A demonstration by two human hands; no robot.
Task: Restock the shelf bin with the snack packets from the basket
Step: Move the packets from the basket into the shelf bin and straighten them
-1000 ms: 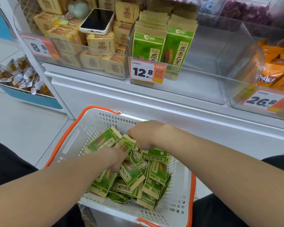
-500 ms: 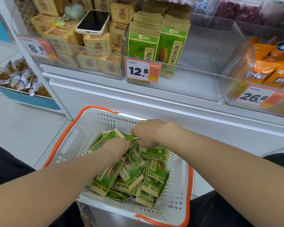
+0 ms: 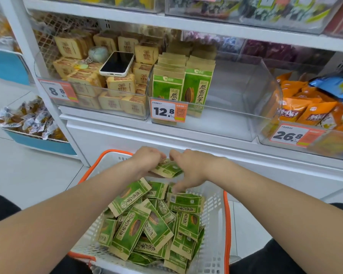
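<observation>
A white basket [image 3: 216,224] with orange rim sits low in front of me, filled with several green snack packets [image 3: 139,228]. Above the pile, my left hand [image 3: 147,161] grips a small stack of green packets [image 3: 167,170] from the left. My right hand [image 3: 188,169] holds the same stack at its right side, fingers curled down. The clear shelf bin [image 3: 236,115] marked 12.8 stands above on the shelf. Two rows of matching green packets [image 3: 184,86] stand upright at the bin's left end, while its right part is bare.
A phone [image 3: 117,64] lies on tan boxes in the bin to the left, marked 8.8. Orange packets [image 3: 309,111] fill the bin to the right, marked 26.8. A blue tray of wrapped sweets [image 3: 30,121] stands on the floor at the left. A white shelf ledge runs between basket and bins.
Both hands rose from the packet pile, lifting a small stack of packets between them above the basket. The view tilted up, showing more of the shelves.
</observation>
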